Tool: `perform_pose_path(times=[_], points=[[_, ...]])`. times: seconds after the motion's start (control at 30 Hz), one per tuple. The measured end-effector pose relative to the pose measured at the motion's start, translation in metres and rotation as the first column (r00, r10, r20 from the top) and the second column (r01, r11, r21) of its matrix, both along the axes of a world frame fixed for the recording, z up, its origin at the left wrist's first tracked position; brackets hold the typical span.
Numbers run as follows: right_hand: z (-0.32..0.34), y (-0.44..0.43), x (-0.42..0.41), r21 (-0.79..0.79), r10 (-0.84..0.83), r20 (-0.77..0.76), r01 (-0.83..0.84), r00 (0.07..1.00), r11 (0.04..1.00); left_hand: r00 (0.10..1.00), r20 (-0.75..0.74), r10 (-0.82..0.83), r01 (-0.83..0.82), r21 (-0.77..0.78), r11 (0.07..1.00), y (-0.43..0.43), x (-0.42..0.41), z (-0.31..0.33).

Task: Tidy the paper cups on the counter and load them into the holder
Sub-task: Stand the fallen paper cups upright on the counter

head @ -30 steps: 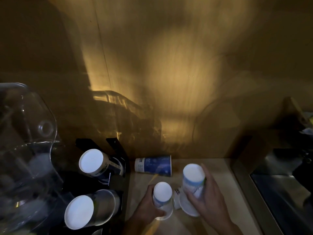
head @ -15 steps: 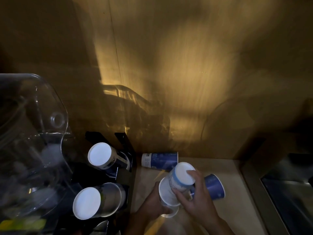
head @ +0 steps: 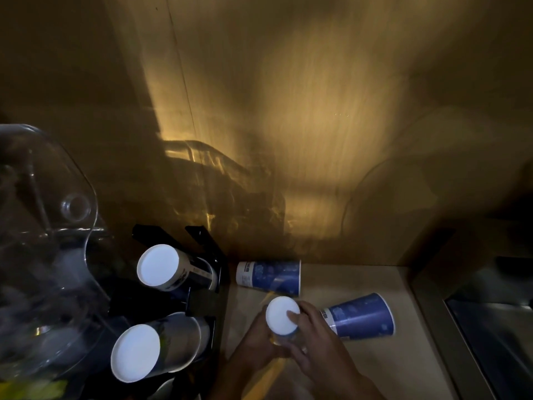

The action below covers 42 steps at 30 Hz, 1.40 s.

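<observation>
Blue paper cups lie scattered on a dim, tan surface [head: 346, 370] set against a wood-grain wall. Both hands meet near the front edge of the surface around an upside-down cup stack [head: 282, 315], its white base facing up. The left hand [head: 256, 342] wraps the stack's side from the left, fingers closed on it; the right hand [head: 314, 339] grips it from the right, with one fingertip resting on the white base.

Two more cups lie on their sides — a fallen cup [head: 269, 278] at the back edge by the wall, and a second fallen cup [head: 360, 316] just right of the hands, its mouth toward the right edge.

Off the surface's left edge stands a black holder [head: 202, 241] with two tilted stacks in it: the rear stack [head: 158, 265] and the front stack [head: 135, 352], white bases showing. A clear plastic cover [head: 43, 226] fills the far left — its contents are too blurred to tell.
</observation>
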State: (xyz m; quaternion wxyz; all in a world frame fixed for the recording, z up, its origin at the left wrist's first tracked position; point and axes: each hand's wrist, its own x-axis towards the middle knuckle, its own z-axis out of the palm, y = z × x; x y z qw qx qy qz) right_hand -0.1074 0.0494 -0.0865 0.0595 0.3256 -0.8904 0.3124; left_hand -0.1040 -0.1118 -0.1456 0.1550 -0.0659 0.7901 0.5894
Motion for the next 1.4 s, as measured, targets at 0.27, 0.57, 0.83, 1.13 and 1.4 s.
perform_pose_path(times=[0.27,0.57,0.83,1.13,1.4], points=[[-0.013,0.006,-0.004,0.157,-0.069,0.057,0.060,0.996,0.986,1.000,0.021,-0.007,0.009,-0.087,0.996,-0.002,0.000,-0.005],[0.007,0.020,-0.015,0.014,-0.082,0.145,0.081,0.986,0.997,0.995,0.095,0.037,0.016,-0.503,0.864,-0.020,-0.032,0.042],[-0.003,0.049,-0.041,0.345,-0.253,0.144,0.191,0.957,0.919,0.986,-0.168,0.012,-0.138,-0.762,0.633,-0.024,-0.090,0.047],[-0.031,0.048,-0.041,0.635,-0.077,0.014,0.051,0.997,0.771,0.992,-0.040,-0.122,0.011,-0.919,0.395,-0.053,-0.098,0.008],[-0.038,0.053,-0.048,0.673,-0.095,0.120,-0.010,0.988,0.740,0.996,0.047,-0.069,0.079,-0.803,0.591,-0.028,-0.112,0.056]])
